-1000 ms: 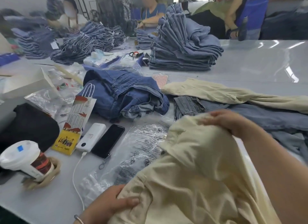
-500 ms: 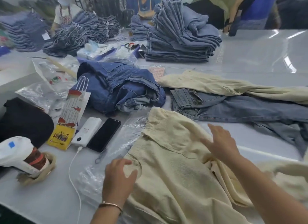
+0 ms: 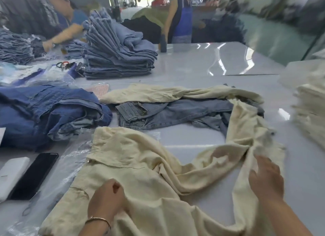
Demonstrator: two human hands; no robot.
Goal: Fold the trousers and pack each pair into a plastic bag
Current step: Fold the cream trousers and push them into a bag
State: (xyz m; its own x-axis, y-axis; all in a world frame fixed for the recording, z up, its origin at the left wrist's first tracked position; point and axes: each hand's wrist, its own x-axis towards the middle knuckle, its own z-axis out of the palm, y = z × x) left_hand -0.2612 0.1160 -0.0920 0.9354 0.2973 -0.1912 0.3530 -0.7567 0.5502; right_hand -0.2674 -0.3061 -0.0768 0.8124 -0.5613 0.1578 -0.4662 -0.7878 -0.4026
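A pair of cream trousers (image 3: 140,167) lies spread on the table in front of me, waistband to the left, one leg curving away to the right. My left hand (image 3: 105,199) sits on the near hip area with fingers curled into the cloth. My right hand (image 3: 265,179), blurred, lies with fingers extended on the trouser leg at the right. A clear plastic bag (image 3: 58,181) lies flat under the waistband end, partly covered by the trousers.
Behind lie light blue jeans (image 3: 175,112) and another cream pair (image 3: 175,93). A dark blue denim heap (image 3: 44,112) is at left, a black phone (image 3: 35,174) and white power bank (image 3: 12,174) near it. Folded jeans stack (image 3: 119,56) at back; cream stack (image 3: 309,112) at right.
The view has swung right. My right hand slid right along the trouser leg, which now stretches out. My left hand moved nearer me and curled into the cloth.
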